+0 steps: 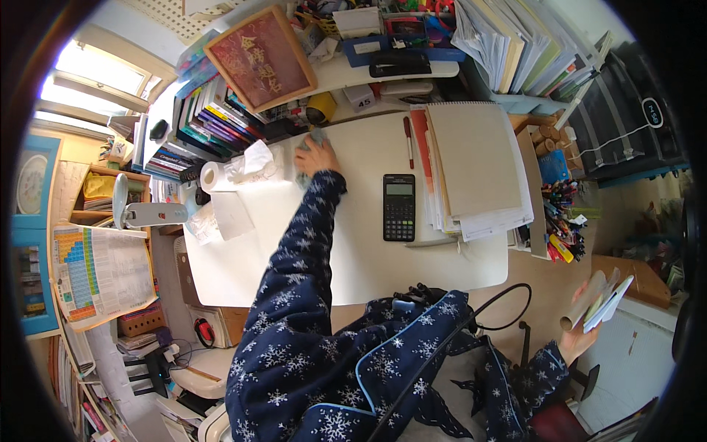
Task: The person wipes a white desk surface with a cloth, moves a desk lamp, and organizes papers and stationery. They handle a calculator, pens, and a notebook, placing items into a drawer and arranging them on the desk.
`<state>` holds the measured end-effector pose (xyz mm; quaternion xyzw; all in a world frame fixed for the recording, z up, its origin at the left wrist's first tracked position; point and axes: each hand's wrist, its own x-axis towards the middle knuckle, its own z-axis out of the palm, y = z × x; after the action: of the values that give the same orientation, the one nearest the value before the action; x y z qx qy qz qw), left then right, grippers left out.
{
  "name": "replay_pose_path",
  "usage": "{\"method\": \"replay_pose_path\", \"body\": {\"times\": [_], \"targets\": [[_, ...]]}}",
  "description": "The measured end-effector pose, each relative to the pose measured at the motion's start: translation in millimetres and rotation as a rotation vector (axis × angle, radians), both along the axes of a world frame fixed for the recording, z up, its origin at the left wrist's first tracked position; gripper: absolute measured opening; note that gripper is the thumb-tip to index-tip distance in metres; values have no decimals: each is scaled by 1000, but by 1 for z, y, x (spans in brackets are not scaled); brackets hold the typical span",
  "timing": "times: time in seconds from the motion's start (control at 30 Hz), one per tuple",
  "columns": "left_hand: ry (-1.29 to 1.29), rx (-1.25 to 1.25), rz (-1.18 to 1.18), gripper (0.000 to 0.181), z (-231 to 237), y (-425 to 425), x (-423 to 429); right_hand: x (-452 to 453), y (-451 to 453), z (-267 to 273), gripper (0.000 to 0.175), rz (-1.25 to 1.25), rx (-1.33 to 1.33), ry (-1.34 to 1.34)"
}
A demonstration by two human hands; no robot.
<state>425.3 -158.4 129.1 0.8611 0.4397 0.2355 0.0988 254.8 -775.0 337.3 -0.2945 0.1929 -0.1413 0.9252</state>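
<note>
My left hand (317,157) presses a crumpled grey-green cloth (302,179) to the back of the white desk (353,265). Out to the right, away from the desk, my right hand (575,341) grips a bundle: a cardboard tube (577,309), flat white papers (607,306) and some clear plastic. Beside the left hand, crumpled tissues (258,157) and a white paper roll (212,178) lie on the desk. A black calculator (399,207) lies right of the left sleeve, with a red-and-white pen (409,142) above it.
A paper stack with a spiral pad (472,160) covers the desk's right side. Books (218,124) and a framed red plaque (260,58) stand at the back left. A desk lamp (154,214) reaches in from the left. A box of pens (560,215) is at the right.
</note>
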Motion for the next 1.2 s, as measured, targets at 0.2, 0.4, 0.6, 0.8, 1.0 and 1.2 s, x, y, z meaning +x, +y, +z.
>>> {"method": "replay_pose_path", "body": {"times": [0.2,0.4,0.6,0.8,1.0,1.2], "targets": [[245,36,-790,44,3,-52,-77,8,17,1,57,-4,23,-9],[86,38,-647,39,6,-37,8,17,21,-1,58,-19,71,51],[117,19,-854,43,0,-62,-46,20,24,4,53,94,-26,-14],[77,43,-754,37,1,-47,-24,9,21,9,52,4,16,24],[118,-7,-727,36,10,-66,43,11,32,5,52,16,107,34],[248,42,-1142,38,23,-51,-11,8,39,7,51,49,3,112]]}}
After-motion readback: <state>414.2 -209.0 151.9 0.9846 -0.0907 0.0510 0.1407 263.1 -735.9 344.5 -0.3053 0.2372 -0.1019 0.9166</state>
